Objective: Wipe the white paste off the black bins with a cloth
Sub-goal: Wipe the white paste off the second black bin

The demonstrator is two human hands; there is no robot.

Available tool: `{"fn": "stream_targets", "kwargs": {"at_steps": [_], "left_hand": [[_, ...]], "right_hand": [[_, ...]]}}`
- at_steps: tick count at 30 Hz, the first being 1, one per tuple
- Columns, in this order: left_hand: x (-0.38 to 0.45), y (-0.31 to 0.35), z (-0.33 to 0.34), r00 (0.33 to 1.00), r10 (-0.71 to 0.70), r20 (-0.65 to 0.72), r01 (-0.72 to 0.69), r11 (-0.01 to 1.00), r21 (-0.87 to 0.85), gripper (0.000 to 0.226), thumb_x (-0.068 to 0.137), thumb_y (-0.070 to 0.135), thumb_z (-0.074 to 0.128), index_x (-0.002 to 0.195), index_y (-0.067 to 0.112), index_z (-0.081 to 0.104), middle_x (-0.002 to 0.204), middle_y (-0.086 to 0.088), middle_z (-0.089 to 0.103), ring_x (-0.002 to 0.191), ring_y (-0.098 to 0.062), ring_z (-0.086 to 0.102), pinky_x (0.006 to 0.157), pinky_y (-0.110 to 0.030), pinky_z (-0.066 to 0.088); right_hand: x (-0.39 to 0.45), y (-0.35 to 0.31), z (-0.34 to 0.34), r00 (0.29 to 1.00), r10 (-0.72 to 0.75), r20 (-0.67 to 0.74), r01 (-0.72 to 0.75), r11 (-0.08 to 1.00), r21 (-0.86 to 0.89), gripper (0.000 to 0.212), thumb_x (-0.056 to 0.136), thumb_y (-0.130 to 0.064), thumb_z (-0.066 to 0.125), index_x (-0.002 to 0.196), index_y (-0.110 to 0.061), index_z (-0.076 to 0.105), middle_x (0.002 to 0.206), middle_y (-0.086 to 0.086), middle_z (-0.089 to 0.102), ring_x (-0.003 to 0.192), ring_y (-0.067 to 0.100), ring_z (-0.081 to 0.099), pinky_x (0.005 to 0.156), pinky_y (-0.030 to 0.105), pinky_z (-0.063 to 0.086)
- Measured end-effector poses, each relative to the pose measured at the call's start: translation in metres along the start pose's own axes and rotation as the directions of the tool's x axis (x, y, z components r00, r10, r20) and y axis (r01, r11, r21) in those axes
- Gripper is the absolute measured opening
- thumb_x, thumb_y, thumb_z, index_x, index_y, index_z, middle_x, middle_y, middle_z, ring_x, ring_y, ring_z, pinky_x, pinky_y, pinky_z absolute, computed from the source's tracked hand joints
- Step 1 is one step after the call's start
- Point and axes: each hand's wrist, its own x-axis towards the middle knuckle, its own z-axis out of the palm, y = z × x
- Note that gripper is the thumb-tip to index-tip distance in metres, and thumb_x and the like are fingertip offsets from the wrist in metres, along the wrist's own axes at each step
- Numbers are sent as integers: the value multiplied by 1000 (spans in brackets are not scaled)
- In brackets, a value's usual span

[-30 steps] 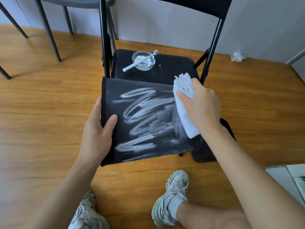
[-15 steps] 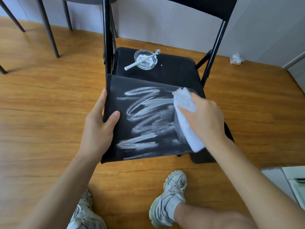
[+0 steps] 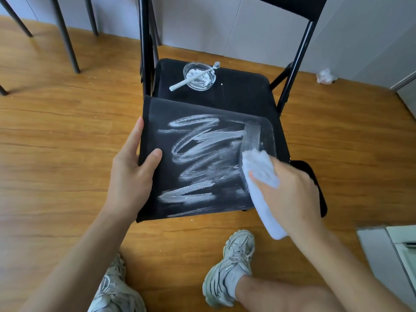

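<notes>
Our left hand grips the left edge of the flat black bin, thumb on its face | our right hand presses a folded white cloth on the zigzag white paste; bin leans on the black folding chair | no readable writing

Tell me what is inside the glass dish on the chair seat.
The glass dish holds white paste smeared over its bottom, and a white toothbrush lies across it, handle sticking out. Anything beneath the paste is covered.
</notes>
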Motion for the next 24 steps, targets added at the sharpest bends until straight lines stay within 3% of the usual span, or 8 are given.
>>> {"fn": "stream_targets", "kwargs": {"at_steps": [3,5,11,15,17,20,22,24], "left_hand": [[-1,2,1,1000,-1,3,1,1000,4,63,99,13,54,152,35,29,145,14,49,129,-10,52,107,-33,45],[-1,4,4,1000,-9,-17,9,1000,2,62,99,13,54,152,35,29,144,12,51,127,-10,54,104,-27,47],[1,0,6,998,-2,-59,2,1000,-4,63,98,13,56,150,37,32,140,14,54,120,-8,59,102,-31,48],[-2,-4,2,1000,8,-30,-7,1000,21,63,98,12,55,151,37,31,142,18,51,119,-4,57,94,-13,48],[-1,-4,2,1000,8,-11,-8,999,41,63,99,13,55,151,37,30,143,17,50,120,-3,56,89,-6,47],[1,-4,1,1000,12,-17,-12,1000,16,63,99,13,55,151,38,31,139,13,56,114,-2,60,91,-14,50],[0,-4,2,1000,18,-16,-18,1000,2,63,99,13,55,151,39,31,140,15,55,116,-4,60,95,-24,51],[0,-3,4,1000,20,-22,-20,1000,1,62,99,12,55,151,37,32,137,22,54,113,1,61,91,-18,52]], "right_hand": [[48,4,3,992,100,-70,-99,995,21,19,89,-37,60,100,-22,64,67,-2,51,64,27,50,55,29,33],[75,4,7,989,114,-94,-113,994,10,23,91,-42,56,96,-20,63,71,1,58,68,28,54,56,28,33],[64,-8,6,991,109,-79,-116,990,-83,29,95,-44,50,99,-17,58,74,8,59,72,36,56,57,31,32],[0,-37,12,991,-134,1,134,990,-44,23,88,-37,58,98,-18,64,67,-2,60,54,21,59,47,25,36],[-2,-40,15,977,-209,31,211,976,-54,29,84,-38,65,108,-21,65,72,-3,66,58,20,64,46,26,46],[35,-32,9,994,-105,30,106,993,-45,28,89,-54,54,102,-31,63,73,-9,63,71,19,64,57,28,46],[71,-15,8,1000,-2,9,3,998,-68,23,92,-46,51,85,-25,58,68,-3,55,71,28,61,57,30,40],[100,-1,4,995,96,-41,-101,987,-128,21,94,-38,49,80,-23,52,73,5,58,75,34,60,59,32,40]]}}
